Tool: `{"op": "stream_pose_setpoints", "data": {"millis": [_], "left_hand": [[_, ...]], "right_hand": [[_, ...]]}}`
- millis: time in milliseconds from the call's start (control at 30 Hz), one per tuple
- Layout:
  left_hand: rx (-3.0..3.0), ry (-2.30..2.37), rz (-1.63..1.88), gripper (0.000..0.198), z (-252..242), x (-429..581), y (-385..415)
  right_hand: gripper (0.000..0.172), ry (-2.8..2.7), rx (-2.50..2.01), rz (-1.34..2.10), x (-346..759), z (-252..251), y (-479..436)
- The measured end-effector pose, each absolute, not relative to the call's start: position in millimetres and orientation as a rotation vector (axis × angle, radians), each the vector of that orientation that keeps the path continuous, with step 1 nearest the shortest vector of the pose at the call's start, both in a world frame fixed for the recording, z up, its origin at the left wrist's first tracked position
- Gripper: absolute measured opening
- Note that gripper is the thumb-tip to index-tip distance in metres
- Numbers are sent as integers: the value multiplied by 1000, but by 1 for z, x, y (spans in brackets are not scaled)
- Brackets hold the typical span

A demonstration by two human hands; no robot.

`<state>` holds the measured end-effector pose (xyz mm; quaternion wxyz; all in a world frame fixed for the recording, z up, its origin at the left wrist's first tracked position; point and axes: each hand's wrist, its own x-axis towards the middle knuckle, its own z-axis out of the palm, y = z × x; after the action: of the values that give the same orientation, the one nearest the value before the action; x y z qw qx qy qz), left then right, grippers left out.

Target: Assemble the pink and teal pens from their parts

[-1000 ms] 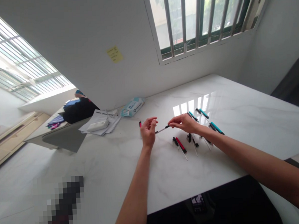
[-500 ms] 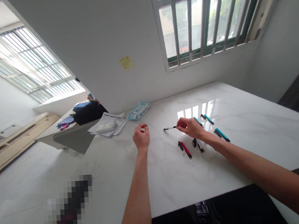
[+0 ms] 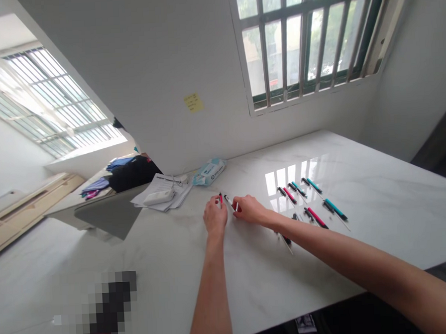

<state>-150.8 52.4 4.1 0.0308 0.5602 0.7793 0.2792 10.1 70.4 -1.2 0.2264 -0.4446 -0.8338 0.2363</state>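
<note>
My left hand [image 3: 215, 218] is closed on a slim red pen part [image 3: 220, 198] with a dark tip, most of it hidden by the fingers. Close beside it, my right hand [image 3: 250, 208] pinches a white-and-black pen piece [image 3: 228, 200] that slants up toward the left hand. A small gap shows between the two pieces. To the right, pens taken apart lie in rows: a red barrel [image 3: 290, 195], teal barrels [image 3: 314, 185] and another red barrel [image 3: 317, 218], with thin refills and black parts beside them. My right forearm partly covers some dark pen parts [image 3: 286, 240].
A blue wipes packet [image 3: 209, 172] lies by the wall, next to papers [image 3: 158, 183] with a white device [image 3: 159, 197] on them. A yellow note [image 3: 193, 102] is stuck to the wall. The phone [image 3: 305, 326] is below the front edge of the marble table [image 3: 262, 279].
My right hand has moved left and down to beside my left hand, tilting its pen piece. The red part now shows in my left hand, and pens formerly behind my right arm are visible.
</note>
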Motion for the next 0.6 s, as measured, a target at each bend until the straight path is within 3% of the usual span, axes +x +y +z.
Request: {"op": "stream_pose_setpoints", "data": {"millis": [300,467,600], "left_hand": [[1755,2378,844,31,-6,-152,54],[1858,2337,849,35,-12,-142,53],[1911,2308,781,32,-17,-138,55]], "right_hand": [[27,-2329,-1059,793,5,-3,83],[26,-2180,-945,778,75,0,98],[41,-2130,-1047,657,151,-1,113]]}}
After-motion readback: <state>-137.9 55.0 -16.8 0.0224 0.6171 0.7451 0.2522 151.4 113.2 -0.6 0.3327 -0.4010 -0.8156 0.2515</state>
